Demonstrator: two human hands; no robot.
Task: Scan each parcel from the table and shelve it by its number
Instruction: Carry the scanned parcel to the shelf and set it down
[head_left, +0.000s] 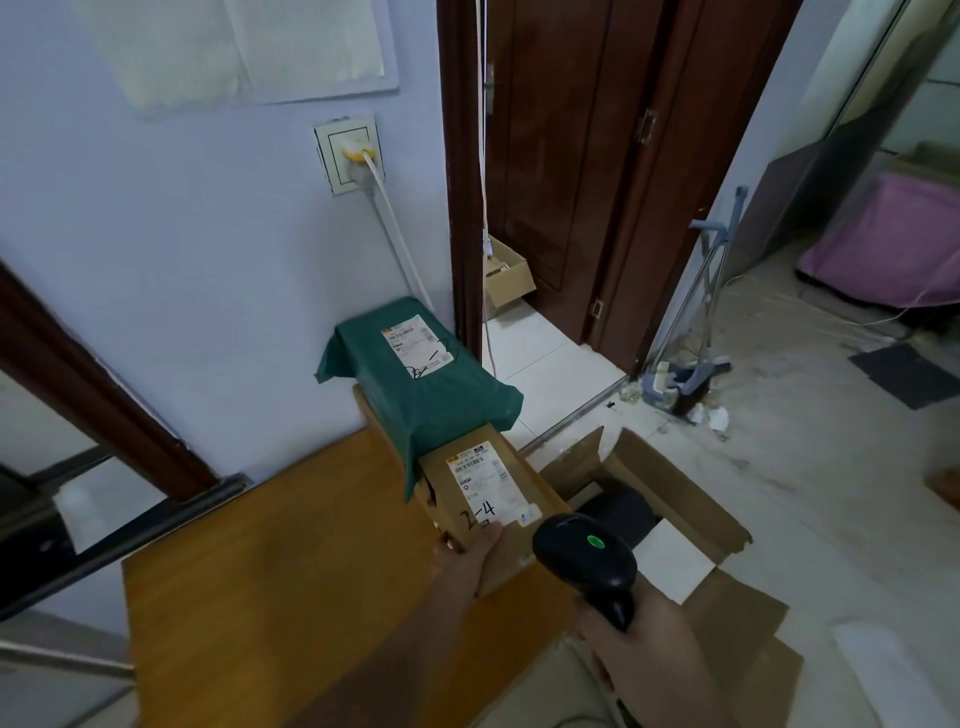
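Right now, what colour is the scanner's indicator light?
Green, on the black handheld barcode scanner in the right hand; head view.

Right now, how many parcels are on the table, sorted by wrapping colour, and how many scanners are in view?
Green-wrapped parcel: 1, lying on top of the brown one.
Brown cardboard parcel: 1, marked 2-4, held at its near edge by the left hand.
Black scanner: 1, green light on, held by the right hand.
Total: 3.
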